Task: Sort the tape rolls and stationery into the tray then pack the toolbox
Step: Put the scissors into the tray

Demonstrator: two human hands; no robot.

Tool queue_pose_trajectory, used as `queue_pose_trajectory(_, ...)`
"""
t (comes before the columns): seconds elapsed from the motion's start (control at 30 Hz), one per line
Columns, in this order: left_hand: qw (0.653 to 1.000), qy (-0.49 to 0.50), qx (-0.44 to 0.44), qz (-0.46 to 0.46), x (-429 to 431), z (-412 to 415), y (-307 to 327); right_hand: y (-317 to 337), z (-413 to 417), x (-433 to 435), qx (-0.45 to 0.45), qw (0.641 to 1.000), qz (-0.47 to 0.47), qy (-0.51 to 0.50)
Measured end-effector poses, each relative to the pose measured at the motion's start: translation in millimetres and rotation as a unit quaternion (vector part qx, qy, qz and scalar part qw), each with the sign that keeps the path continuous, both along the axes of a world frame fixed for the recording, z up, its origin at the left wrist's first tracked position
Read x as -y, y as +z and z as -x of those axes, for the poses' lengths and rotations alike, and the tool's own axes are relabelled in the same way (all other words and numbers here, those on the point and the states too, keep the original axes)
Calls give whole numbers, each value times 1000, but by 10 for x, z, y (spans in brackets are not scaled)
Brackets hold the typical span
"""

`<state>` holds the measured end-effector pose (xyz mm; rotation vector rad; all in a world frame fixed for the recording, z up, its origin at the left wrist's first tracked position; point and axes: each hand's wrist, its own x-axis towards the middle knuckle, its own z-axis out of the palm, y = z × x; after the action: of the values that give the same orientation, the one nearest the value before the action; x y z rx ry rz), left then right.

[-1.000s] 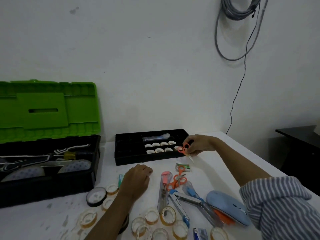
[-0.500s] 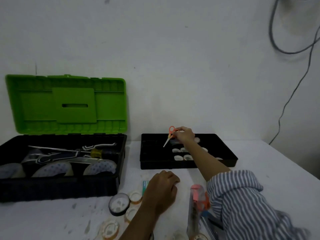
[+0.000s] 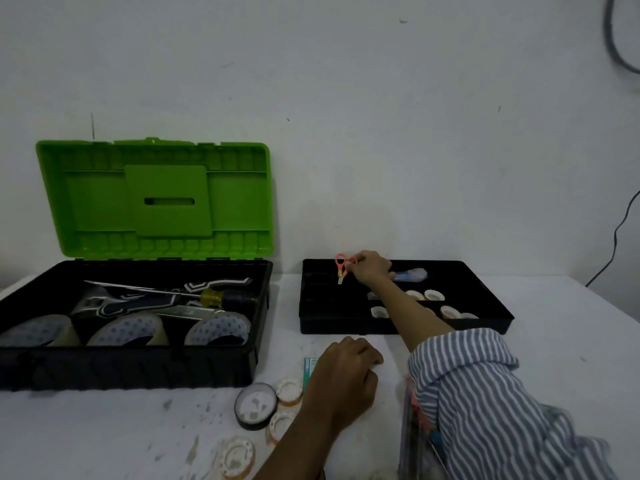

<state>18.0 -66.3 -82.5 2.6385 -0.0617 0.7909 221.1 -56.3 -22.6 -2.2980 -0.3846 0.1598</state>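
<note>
My right hand point(image 3: 370, 270) reaches over the back left part of the black tray point(image 3: 332, 327) and pinches small orange scissors point(image 3: 343, 266), blade pointing down into a compartment. Several small white tape rolls point(image 3: 434, 295) and a pale blue item point(image 3: 412, 274) lie in the tray. My left hand point(image 3: 343, 382) rests curled on the table in front of the tray, holding nothing I can see. Loose tape rolls point(image 3: 289, 391) and a black tape roll point(image 3: 256, 405) lie left of it. The toolbox point(image 3: 138, 362) stands open at left, its green lid point(image 3: 156, 199) upright.
The toolbox holds a yellow-handled screwdriver point(image 3: 221, 297), large tape rolls point(image 3: 131, 329) and other tools. A teal card point(image 3: 309, 370) pokes out beside my left hand. My striped sleeve point(image 3: 485, 410) covers items at the lower right. A cable point(image 3: 616, 244) hangs on the wall.
My right hand has carried the orange scissors from the tray's right front corner to its back left part and turned them blade down. The view shifted left. My left hand stayed put.
</note>
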Motion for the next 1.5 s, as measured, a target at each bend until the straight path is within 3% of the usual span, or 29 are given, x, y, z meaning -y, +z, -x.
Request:
queue_pose_trajectory(0.13, 1000, 2, 0, -3, 7, 2, 6, 24, 40, 32, 103, 991, 89, 15)
queue_pose_trajectory(0.23, 1000, 1, -3, -4, 7, 4, 17, 20, 44, 99, 125, 986, 105, 26)
queue_pose_trajectory(0.4, 1000, 0, -2, -8, 9, 8, 29, -21, 60, 221, 208, 959, 142, 128)
queue_pose_trajectory(0.7, 1000, 1, -1, -8, 8, 16, 26, 22, 177, 145, 196, 895, 367, 162)
queue_pose_trajectory(0.87, 1000, -2, -5, 4, 18, 6, 14, 69, 252, 115, 243, 901, 320, 163)
queue_pose_trajectory(1.0, 1000, -1, 3, 2, 11, 1, 7, 44, 269, 143, 180, 901, 350, 180)
queue_pose_trajectory(1.23, 1000, -5, 4, 5, 10, 4, -4, 176, 347, 93, 146, 883, 402, 191)
queue_pose_trajectory(1.5, 1000, 0, 5, -3, 6, 23, 11, 214, 405, 73, 64, 898, 387, 198)
